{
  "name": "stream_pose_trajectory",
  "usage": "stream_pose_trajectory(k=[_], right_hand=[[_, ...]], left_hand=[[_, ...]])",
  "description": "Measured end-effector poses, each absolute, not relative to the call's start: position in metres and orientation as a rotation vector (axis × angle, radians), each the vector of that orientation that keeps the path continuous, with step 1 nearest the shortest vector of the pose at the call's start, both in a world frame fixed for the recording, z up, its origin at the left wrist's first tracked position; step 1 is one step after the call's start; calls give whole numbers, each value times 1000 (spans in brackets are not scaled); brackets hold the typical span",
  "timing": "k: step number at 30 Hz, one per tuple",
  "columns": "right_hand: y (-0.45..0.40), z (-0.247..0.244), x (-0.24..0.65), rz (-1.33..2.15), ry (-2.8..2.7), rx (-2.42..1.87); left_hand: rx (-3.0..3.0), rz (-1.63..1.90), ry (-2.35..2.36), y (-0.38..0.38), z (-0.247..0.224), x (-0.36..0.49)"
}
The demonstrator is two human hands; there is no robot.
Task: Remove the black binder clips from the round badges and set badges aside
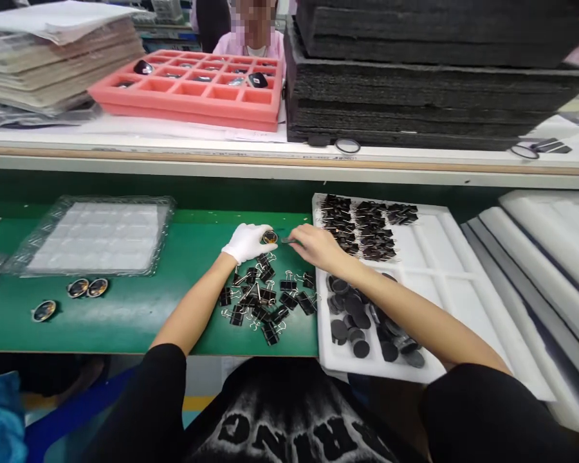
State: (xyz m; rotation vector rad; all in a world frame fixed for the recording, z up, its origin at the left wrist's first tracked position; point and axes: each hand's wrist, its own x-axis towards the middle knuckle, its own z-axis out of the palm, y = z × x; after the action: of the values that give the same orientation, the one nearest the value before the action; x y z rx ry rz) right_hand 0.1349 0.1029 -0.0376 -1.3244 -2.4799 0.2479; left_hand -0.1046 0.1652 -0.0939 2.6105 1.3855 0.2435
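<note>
My left hand (248,243), in a white glove, grips a small round part (269,238) with a dark and gold face between thumb and fingers. Just to its right, my bare right hand (313,246) pinches a thin grey tool (288,240), its tip close to the round part; whether they touch is unclear. Below both hands, several black binder clips (260,297) with silver handles lie in a loose pile on the green table (139,315). Three more round parts rest at the left: two side by side (87,288) and one nearer the edge (44,311).
A clear plastic tray (96,236) lies at the left. On the right, a white foam tray (431,257) holds more clips and dark discs (352,315). The raised shelf (197,151) bears a pink compartment tray (188,108) and black foam stacks (415,103); a person sits beyond.
</note>
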Motion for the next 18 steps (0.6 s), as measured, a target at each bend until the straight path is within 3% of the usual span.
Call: stream_pose_trajectory(k=[7,18], right_hand=[[132,-77,98,226,-2765,-1290],[136,-56,104,431,-2894,-1380]], left_hand=[[2592,267,1305,165,-95,-108],[2570,298,1392,162,-97,-101]])
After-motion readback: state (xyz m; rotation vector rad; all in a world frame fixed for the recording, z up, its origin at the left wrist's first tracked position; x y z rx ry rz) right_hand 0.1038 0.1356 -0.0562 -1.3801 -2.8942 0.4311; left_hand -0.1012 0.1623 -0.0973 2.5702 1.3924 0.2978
